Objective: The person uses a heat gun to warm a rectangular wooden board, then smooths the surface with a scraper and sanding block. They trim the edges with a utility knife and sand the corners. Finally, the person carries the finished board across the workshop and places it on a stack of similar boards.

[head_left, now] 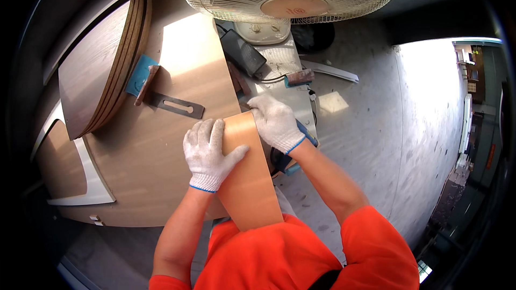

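Note:
A narrow orange-brown wooden board (250, 182) runs from the worktable edge back toward my body. My left hand (207, 150), in a white knitted glove with a blue cuff, lies across its left side near the far end. Its fingers are stretched forward and the thumb is spread over the board's face. At the far right corner of the board is my right hand (275, 123), gloved the same way. Its fingers are curled at the edge, and whatever they hold is hidden. Partly behind my right wrist shows a blue and black object (307, 133).
A slotted metal plate (177, 106) and a teal block with brown wrap (141, 78) lie on the table (145, 166). Stacked curved panels (102, 64) and a white frame (91, 182) stand left. A fan (293, 0) overhangs the far side. Another wrapped block (299, 78) lies right.

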A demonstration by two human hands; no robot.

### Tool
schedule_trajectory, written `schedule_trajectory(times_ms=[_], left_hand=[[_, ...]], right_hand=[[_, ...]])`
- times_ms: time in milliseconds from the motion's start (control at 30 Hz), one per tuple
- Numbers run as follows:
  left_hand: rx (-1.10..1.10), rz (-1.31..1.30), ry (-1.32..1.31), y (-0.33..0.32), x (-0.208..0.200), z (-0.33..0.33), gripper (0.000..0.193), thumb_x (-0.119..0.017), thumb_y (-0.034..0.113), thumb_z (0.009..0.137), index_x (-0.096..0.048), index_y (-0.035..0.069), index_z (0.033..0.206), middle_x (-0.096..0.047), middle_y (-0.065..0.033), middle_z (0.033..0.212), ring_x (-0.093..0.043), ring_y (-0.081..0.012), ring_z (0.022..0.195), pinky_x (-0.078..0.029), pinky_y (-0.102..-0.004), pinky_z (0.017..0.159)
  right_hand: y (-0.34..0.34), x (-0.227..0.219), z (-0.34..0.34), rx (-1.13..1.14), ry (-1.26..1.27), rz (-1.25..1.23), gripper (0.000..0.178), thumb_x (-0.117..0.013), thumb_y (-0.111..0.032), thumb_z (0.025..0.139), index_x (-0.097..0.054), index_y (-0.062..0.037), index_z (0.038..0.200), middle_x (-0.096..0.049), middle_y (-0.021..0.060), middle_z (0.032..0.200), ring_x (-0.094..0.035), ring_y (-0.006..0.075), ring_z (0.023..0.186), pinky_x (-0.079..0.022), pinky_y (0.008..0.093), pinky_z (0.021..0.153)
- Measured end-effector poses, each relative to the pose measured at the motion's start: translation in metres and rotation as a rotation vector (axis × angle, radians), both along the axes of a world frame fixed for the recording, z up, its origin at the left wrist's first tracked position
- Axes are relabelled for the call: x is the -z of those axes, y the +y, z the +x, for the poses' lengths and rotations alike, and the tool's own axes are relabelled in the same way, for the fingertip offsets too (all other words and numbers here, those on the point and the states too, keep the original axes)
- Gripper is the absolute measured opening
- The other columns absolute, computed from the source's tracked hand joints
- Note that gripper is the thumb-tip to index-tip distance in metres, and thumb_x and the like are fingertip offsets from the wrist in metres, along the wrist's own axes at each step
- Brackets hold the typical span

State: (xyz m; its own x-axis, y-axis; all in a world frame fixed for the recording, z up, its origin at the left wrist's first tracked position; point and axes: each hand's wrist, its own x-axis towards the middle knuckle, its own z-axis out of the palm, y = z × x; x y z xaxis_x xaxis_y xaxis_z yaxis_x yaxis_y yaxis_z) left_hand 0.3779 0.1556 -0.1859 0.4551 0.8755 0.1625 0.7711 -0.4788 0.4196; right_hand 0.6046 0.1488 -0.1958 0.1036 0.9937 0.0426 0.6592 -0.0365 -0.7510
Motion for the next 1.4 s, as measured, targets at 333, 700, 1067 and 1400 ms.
schedule_trajectory(times_ms=[333, 700, 1067, 1400], left_hand=[[-0.027, -0.031, -0.009, -0.005, -0.005, 0.000, 0.079, -0.094, 0.046, 0.071, -0.070, 0.004, 0.133, -0.068, -0.0158, 0.134, -0.062, -0.0400, 0.129, -0.045, -0.0576, 0.112], [1.091, 0.027, 0.228, -0.011, -0.023, 0.058, 0.058, -0.082, 0.061, 0.084, -0.081, 0.004, 0.099, -0.076, -0.0131, 0.107, -0.067, -0.0320, 0.124, -0.040, -0.0484, 0.124], [0.116, -0.347, 0.494, 0.029, -0.027, -0.073, 0.072, -0.063, 0.074, 0.097, -0.081, 0.006, 0.079, -0.078, -0.0197, 0.080, -0.076, -0.0402, 0.081, -0.058, -0.0517, 0.075], [0.040, -0.068, 0.182, -0.008, 0.000, -0.077, 0.053, -0.076, 0.058, 0.094, -0.077, 0.007, 0.082, -0.078, -0.0150, 0.091, -0.073, -0.0378, 0.085, -0.055, -0.0519, 0.078]], right_hand=[[-0.200, -0.040, -0.006, 0.450, 0.565, -0.655, 0.014, -0.073, -0.003, 0.092, -0.073, -0.0022, 0.106, -0.072, 0.0116, 0.106, -0.073, 0.0271, 0.092, -0.059, 0.0358, 0.084], [-0.325, 0.007, -0.047, 0.055, 0.742, -0.758, 0.013, -0.071, -0.008, 0.095, -0.075, -0.0007, 0.105, -0.070, 0.0092, 0.109, -0.069, 0.0200, 0.099, -0.057, 0.0343, 0.088], [-0.141, 0.001, 0.040, -0.027, 0.331, -0.100, 0.007, -0.069, -0.007, 0.094, -0.073, -0.0060, 0.099, -0.075, 0.0138, 0.105, -0.073, 0.0323, 0.104, -0.060, 0.0420, 0.092], [-0.151, 0.008, 0.028, 0.378, 0.320, -0.282, 0.023, -0.071, -0.014, 0.101, -0.075, -0.0008, 0.119, -0.078, 0.0117, 0.096, -0.073, 0.0205, 0.087, -0.058, 0.0355, 0.084]])
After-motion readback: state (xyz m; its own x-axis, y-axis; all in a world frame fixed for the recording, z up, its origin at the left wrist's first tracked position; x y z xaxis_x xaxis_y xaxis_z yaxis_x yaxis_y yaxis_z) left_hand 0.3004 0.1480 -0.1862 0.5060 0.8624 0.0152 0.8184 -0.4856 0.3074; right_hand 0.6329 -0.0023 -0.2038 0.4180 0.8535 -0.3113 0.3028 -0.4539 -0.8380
